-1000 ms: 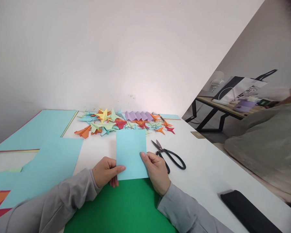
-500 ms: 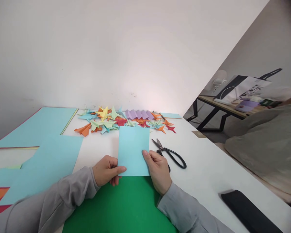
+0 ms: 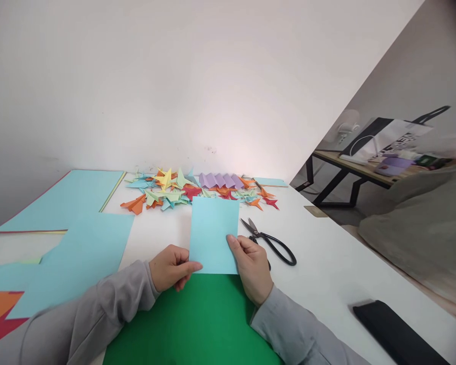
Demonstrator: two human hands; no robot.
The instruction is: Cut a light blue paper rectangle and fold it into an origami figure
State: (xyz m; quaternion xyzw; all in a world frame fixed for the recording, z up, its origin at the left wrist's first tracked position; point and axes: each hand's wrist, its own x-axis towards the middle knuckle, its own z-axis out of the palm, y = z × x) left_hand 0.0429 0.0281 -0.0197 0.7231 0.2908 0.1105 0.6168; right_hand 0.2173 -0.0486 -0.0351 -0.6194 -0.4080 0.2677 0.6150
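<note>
A light blue sheet of paper (image 3: 213,228), rectangular and unfolded, is held up before me. My left hand (image 3: 173,267) pinches its lower left corner, thumb in front. On the other side my right hand (image 3: 252,266) grips the right edge, with the thumb lying over the face of the paper. Below both hands spreads a large green sheet (image 3: 197,322) on the white table. Black-handled scissors (image 3: 275,246) lie with blades parted, just right of the paper and partly behind my right hand.
Against the wall lies a heap of folded paper shapes (image 3: 167,190), with a pleated purple strip (image 3: 221,181) among them. Large blue sheets (image 3: 95,238) and orange paper (image 3: 2,306) cover the left side. A black case (image 3: 397,332) rests near the right edge.
The view has shifted slightly, so most things appear a little further right. Both hands keep the same hold on the blue sheet.
</note>
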